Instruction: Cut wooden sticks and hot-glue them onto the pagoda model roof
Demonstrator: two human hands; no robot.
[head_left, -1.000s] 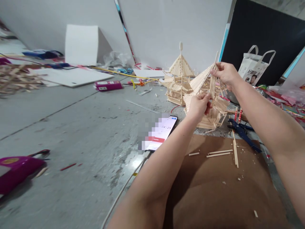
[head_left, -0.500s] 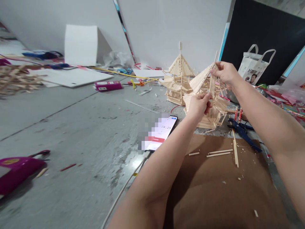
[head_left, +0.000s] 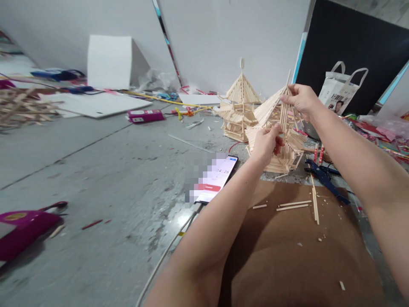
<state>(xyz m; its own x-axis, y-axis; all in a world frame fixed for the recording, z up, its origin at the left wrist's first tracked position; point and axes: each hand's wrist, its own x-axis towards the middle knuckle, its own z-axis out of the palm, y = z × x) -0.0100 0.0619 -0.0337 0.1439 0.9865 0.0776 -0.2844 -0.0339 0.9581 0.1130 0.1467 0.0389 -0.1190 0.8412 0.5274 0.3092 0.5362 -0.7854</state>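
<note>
In front of me stands a small pagoda model (head_left: 270,110) built of thin wooden sticks, with a pointed roof partly covered by rows of sticks. My right hand (head_left: 302,100) is closed in a pinch near the roof's peak, on the upper end of a wooden stick. Lower on the same roof slope, my left hand (head_left: 267,143) pinches around the sticks' lower ends; its fingertips partly hide what they hold. Behind and to the left is a second stick pagoda (head_left: 242,106) with a covered roof and a finial on top.
Brown board (head_left: 297,256) with loose sticks (head_left: 292,207) lies before me. Blue pliers (head_left: 326,181) rest at its right edge. A phone showing a timer (head_left: 217,179) lies left of my arm. Purple packs (head_left: 145,115), a white bag (head_left: 340,89) and a stick pile (head_left: 25,106) surround the spot.
Both hands stay at the roof in almost the same pose. The view has shifted very slightly, and the phone's timer digits have changed.
</note>
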